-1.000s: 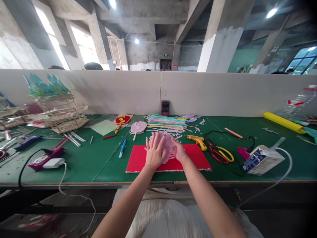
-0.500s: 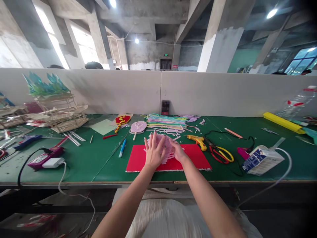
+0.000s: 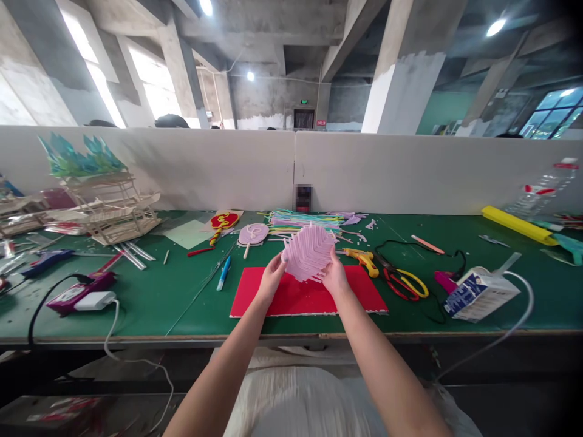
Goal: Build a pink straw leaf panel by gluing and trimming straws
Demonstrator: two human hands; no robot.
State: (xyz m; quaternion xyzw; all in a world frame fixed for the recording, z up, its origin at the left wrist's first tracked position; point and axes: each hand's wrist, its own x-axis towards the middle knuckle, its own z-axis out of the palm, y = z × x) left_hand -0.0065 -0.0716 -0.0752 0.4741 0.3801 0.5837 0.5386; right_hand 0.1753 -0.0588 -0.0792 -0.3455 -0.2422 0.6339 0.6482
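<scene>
Between my two hands is a pale pink leaf-shaped piece (image 3: 308, 252) made of narrow strips laid in slanting rows, with uneven strip ends along its edge. My left hand (image 3: 272, 276) grips its left edge, and my right hand (image 3: 334, 274) grips the right edge; some fingers are hidden behind it. It is held tilted up above a red board (image 3: 255, 291) lying flat on the table. Just beyond the piece lies a bundle of pastel strips (image 3: 291, 220). To its left rests a round pink piece on a stick (image 3: 253, 234).
A yellow glue gun (image 3: 364, 260) and red-yellow-handled scissors (image 3: 405, 284) lie right of the board, near a white-blue carton (image 3: 483, 294). Left are a blue pen (image 3: 224, 273), a purple power strip (image 3: 82, 291) and a stick-built model (image 3: 109, 206). A white partition (image 3: 218, 170) bounds the back.
The pink piece has been lifted off the red board and tilted up. My left hand has moved from lying flat on top of it to gripping its left edge.
</scene>
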